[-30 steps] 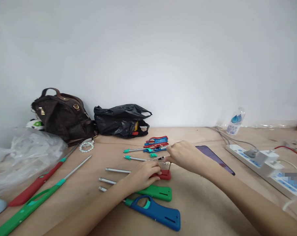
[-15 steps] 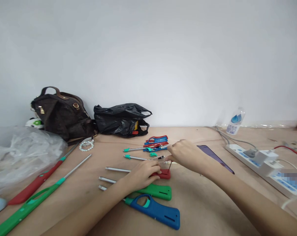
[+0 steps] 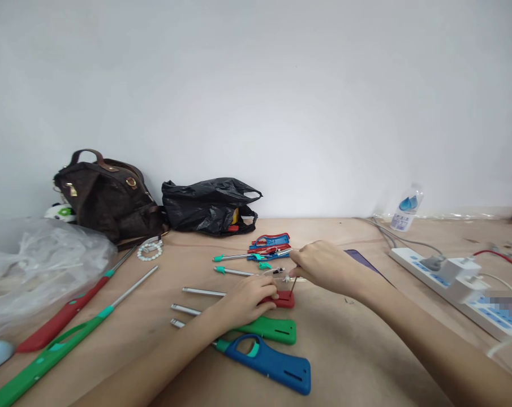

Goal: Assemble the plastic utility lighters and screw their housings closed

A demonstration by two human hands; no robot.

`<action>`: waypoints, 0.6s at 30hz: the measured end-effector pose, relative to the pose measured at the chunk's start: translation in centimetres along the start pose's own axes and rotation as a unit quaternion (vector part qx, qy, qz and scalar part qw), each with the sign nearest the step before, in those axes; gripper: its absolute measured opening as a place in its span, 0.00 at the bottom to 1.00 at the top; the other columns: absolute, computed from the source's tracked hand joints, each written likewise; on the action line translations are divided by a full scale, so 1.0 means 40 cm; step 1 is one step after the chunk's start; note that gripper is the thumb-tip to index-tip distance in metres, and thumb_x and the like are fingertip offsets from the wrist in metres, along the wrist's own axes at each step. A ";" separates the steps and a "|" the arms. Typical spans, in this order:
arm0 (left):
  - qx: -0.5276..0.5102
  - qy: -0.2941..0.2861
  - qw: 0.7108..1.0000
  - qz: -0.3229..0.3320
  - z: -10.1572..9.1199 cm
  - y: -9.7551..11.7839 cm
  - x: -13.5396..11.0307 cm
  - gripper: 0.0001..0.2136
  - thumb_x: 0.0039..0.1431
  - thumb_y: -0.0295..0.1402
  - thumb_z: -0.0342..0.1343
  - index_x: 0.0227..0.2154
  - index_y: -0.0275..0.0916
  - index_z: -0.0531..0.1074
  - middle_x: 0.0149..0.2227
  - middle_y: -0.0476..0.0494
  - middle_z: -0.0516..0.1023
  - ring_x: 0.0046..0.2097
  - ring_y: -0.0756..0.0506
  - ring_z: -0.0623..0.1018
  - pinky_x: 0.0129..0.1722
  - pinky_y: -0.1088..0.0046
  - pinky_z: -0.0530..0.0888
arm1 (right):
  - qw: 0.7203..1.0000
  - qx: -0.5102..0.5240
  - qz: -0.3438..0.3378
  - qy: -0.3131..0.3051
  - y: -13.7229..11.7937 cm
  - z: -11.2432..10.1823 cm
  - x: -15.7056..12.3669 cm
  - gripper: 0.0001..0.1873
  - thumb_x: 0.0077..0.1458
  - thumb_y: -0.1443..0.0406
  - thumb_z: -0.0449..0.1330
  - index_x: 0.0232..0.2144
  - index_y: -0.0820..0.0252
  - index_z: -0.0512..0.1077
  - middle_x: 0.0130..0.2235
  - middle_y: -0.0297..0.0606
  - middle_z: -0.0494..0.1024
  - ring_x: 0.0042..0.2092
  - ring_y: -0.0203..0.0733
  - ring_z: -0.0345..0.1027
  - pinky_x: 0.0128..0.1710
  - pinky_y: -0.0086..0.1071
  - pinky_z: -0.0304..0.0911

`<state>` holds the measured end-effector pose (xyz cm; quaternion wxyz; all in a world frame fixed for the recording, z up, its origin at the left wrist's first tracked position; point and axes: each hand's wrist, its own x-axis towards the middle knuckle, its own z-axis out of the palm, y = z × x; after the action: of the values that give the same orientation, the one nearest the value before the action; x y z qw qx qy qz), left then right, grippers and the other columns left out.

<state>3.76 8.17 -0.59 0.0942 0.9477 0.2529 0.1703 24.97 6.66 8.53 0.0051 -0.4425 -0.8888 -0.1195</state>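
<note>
My left hand (image 3: 246, 301) lies closed over a red long-nosed lighter (image 3: 283, 300) on the wooden table (image 3: 349, 350), pinning its handle down. My right hand (image 3: 321, 264) is pinched on a thin dark rod (image 3: 292, 286) that stands on the red handle's end. The metal tube of the red lighter (image 3: 202, 292) sticks out to the left. A green lighter (image 3: 272, 329) and a blue lighter (image 3: 268, 363) lie just in front of my left hand.
A pile of lighter parts (image 3: 269, 247) lies behind my hands. Two long lighters (image 3: 64, 333) rest at the left by a clear plastic bag (image 3: 39, 265). A brown handbag (image 3: 107, 198), a black bag (image 3: 211, 206), a phone (image 3: 364, 261), a power strip (image 3: 455, 282) and a bottle (image 3: 406, 209) stand around.
My right hand has shifted very slightly left over the red handle, covering more of the phone. My left hand has stayed put on the red lighter.
</note>
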 end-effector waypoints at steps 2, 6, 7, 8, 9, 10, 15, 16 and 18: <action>0.002 -0.002 1.000 0.000 -0.001 0.000 0.000 0.01 0.59 0.27 0.55 0.33 0.37 0.69 0.41 0.43 0.73 0.41 0.44 0.73 0.40 0.70 0.68 | 0.999 0.036 -0.022 0.001 0.003 -0.005 -0.011 0.06 0.61 0.65 0.54 0.34 0.63 0.69 0.33 0.43 0.78 0.33 0.43 0.71 0.27 0.31 0.53; 0.004 -0.002 1.000 -0.001 0.000 -0.001 0.000 0.01 0.59 0.27 0.56 0.33 0.37 0.69 0.41 0.43 0.73 0.42 0.43 0.73 0.40 0.70 0.68 | 0.993 0.099 -0.057 -0.009 0.001 -0.017 -0.025 0.04 0.59 0.72 0.53 0.36 0.62 0.66 0.37 0.40 0.77 0.35 0.39 0.70 0.30 0.28 0.55; 0.002 -0.001 1.000 -0.001 0.001 -0.002 0.000 0.01 0.59 0.27 0.56 0.33 0.37 0.70 0.41 0.43 0.73 0.42 0.43 0.73 0.41 0.70 0.68 | 0.994 0.096 -0.053 -0.011 -0.002 -0.018 -0.024 0.03 0.59 0.72 0.54 0.35 0.62 0.66 0.36 0.40 0.77 0.35 0.39 0.70 0.30 0.28 0.55; 0.000 -0.001 1.000 -0.001 0.002 -0.003 -0.001 0.00 0.59 0.27 0.56 0.33 0.37 0.70 0.41 0.43 0.73 0.42 0.43 0.73 0.41 0.70 0.68 | 0.995 0.087 -0.048 -0.010 -0.004 -0.018 -0.021 0.03 0.59 0.72 0.54 0.34 0.62 0.67 0.35 0.40 0.78 0.34 0.39 0.70 0.29 0.29 0.55; -0.001 0.000 1.000 0.000 0.003 -0.004 -0.001 0.00 0.59 0.27 0.55 0.33 0.37 0.70 0.41 0.43 0.73 0.42 0.43 0.73 0.41 0.70 0.68 | 0.996 0.077 -0.044 -0.006 -0.007 -0.018 -0.017 0.02 0.59 0.71 0.54 0.34 0.62 0.67 0.34 0.40 0.78 0.34 0.40 0.70 0.29 0.29 0.54; -0.002 0.001 1.000 0.000 0.004 -0.005 -0.001 0.00 0.59 0.28 0.55 0.33 0.37 0.70 0.41 0.43 0.73 0.42 0.43 0.73 0.41 0.70 0.68 | 0.997 0.067 -0.041 -0.001 -0.011 -0.016 -0.012 0.02 0.59 0.71 0.55 0.34 0.62 0.68 0.34 0.41 0.78 0.34 0.41 0.71 0.28 0.30 0.53; -0.003 0.007 1.000 -0.001 0.007 -0.006 -0.002 0.00 0.60 0.28 0.55 0.33 0.37 0.70 0.41 0.43 0.73 0.42 0.43 0.72 0.41 0.69 0.68 | 1.000 0.011 -0.019 0.022 -0.025 -0.004 0.001 0.05 0.58 0.66 0.57 0.34 0.64 0.70 0.30 0.43 0.79 0.31 0.44 0.73 0.25 0.30 0.51; -0.004 0.007 1.000 0.000 0.007 -0.006 -0.002 0.00 0.60 0.28 0.55 0.33 0.37 0.69 0.41 0.43 0.73 0.42 0.43 0.72 0.42 0.69 0.68 | 1.000 0.001 -0.007 0.026 -0.029 -0.002 0.001 0.07 0.58 0.64 0.57 0.33 0.64 0.71 0.30 0.44 0.79 0.31 0.45 0.73 0.25 0.30 0.51; -0.006 0.007 1.000 0.001 0.007 -0.007 -0.001 0.01 0.59 0.27 0.55 0.32 0.37 0.69 0.41 0.43 0.73 0.42 0.43 0.73 0.41 0.69 0.68 | 0.999 -0.015 0.026 0.029 -0.039 0.000 0.000 0.09 0.59 0.63 0.56 0.33 0.64 0.71 0.29 0.46 0.78 0.30 0.46 0.73 0.24 0.30 0.51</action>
<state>3.70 8.36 -0.94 0.0984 0.9462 0.2516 0.1782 23.73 5.75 8.23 0.0278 -0.4617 -0.8746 -0.1453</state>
